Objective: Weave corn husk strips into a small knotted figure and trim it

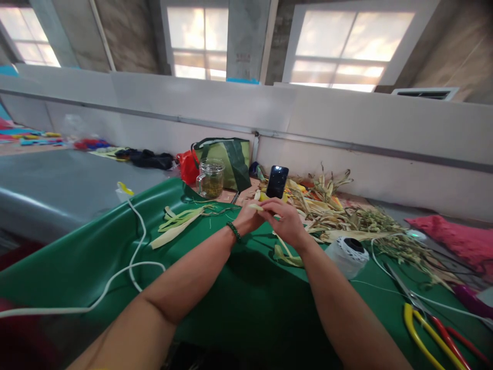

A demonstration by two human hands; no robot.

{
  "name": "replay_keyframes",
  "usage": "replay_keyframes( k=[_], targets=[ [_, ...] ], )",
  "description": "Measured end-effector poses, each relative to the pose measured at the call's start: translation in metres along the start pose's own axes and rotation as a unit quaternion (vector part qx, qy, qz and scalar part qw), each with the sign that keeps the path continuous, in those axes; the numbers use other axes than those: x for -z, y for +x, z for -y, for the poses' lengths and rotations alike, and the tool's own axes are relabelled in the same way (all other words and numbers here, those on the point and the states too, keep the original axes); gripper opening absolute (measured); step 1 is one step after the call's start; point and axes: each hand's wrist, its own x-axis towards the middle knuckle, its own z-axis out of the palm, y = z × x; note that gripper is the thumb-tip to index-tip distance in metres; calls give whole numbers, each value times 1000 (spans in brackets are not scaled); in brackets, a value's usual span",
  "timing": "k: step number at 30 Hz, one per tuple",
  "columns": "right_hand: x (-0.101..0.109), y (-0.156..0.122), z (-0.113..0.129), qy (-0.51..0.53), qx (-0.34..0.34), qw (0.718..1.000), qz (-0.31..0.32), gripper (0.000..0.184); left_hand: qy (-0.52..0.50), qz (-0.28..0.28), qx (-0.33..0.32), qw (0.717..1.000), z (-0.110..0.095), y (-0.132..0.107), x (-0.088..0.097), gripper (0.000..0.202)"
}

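Ctr frame: left hand [248, 218], green bead bracelet [233, 232] on wrist, and right hand [287, 224] meet fingertip to fingertip. Both are pinched on a pale husk strip [257, 207], held just above the green cloth [215, 288] covering the desk. Loose husk strips [175, 224] lie left of hands. White thread spool [347, 254] sits just right of right forearm. Behind hands: phone [277, 181] propped upright, glass mug [210, 179], dried husk pile [339, 213]. Scissors [431, 324] at lower right.

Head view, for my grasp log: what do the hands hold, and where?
Left hand and right hand pinch a pale husk strip near its upper end; the rest hangs down.
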Motion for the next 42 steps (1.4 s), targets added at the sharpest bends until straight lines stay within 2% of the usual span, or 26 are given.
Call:
replay_keyframes(
  k=[3,6,10,13,16,18,21,23,26,29,33,39,42],
  targets=[
    [2,1,-6,-5,-90,992,-92,21,127,2,-44,991,-9,-5,9,25],
    [8,3,-9,18,-93,984,-152,21,266,-33,-94,959,-18,-8,15,15],
    [16,3,-10,-57,-18,987,-147,13,320,-65,-121,938,-23,-8,17,16],
    [18,2,-13,-150,-14,982,-118,14,327,-75,-119,935,-22,-8,18,16],
    [19,0,-15,-259,-61,962,-64,18,287,-82,-100,949,-19,-6,18,16],
    [18,-1,-15,-305,-85,947,-47,19,214,-78,-75,971,-16,-5,17,16],
    [14,-2,-13,-285,-92,953,-46,21,35,-56,-17,998,-13,-1,16,12],
    [10,-2,-13,-247,-98,963,-44,21,-73,-33,15,997,-11,1,15,18],
    [5,-2,-17,-213,-104,970,-47,20,-160,5,42,986,-12,0,16,30],
    [3,-2,-20,-200,-105,973,-50,18,-184,34,64,980,-16,-2,18,33],
    [5,-1,-17,-203,-125,970,-55,15,-157,49,81,983,-23,-5,19,34],
    [4,0,-12,-148,-141,976,-68,14,-128,83,47,987,-27,-11,18,37],
    [4,1,-11,-125,-143,979,-80,14,-106,81,31,991,-25,-10,16,37]
  ],
)
